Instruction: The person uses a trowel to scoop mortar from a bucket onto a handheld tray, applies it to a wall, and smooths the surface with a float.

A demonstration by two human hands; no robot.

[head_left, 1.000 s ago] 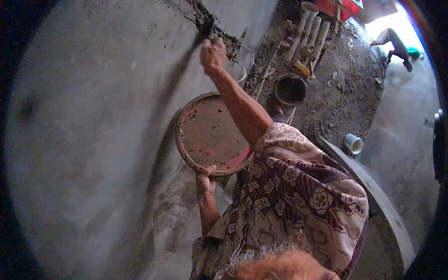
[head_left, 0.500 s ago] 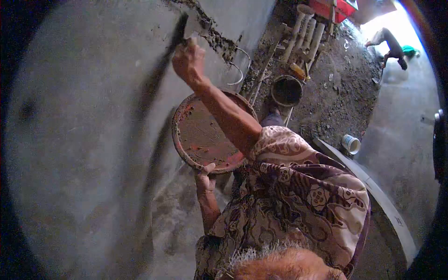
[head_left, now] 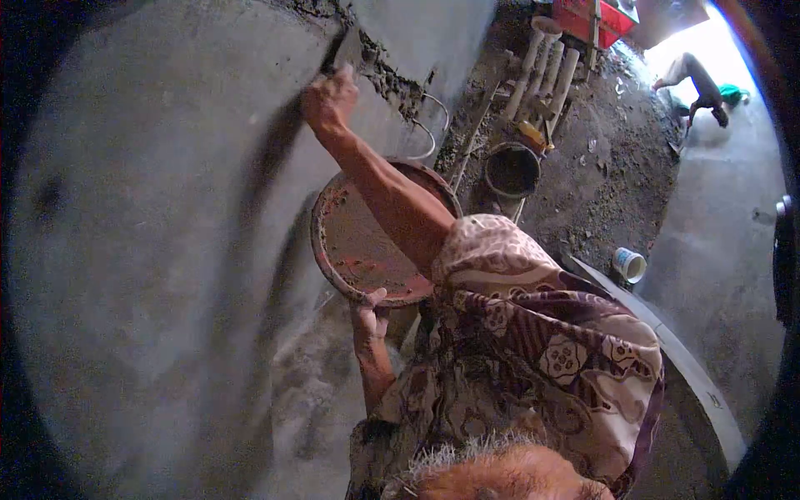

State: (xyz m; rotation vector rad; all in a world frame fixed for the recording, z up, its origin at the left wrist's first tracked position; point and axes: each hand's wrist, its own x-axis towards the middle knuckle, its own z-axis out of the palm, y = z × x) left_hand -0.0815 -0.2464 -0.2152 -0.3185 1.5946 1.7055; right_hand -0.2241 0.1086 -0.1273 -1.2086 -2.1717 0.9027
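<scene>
My right hand is closed at the grey wall, just below a rough, broken strip. A flat grey blade, apparently a trowel's, shows beyond its fingers; the handle is hidden in the fist. Lower down, my left hand grips the near rim of a round, reddish tray, thumb on top. Mortar residue coats the tray, and my right forearm crosses above it.
A dark bucket stands beyond the tray, near several pipes and a red container. A white bucket lies tipped near a long curved board. Another person bends over at the far right.
My right hand has shifted slightly left along the wall, with its forearm. The tray and my left hand have moved very little. The distant person's arm has changed position slightly.
</scene>
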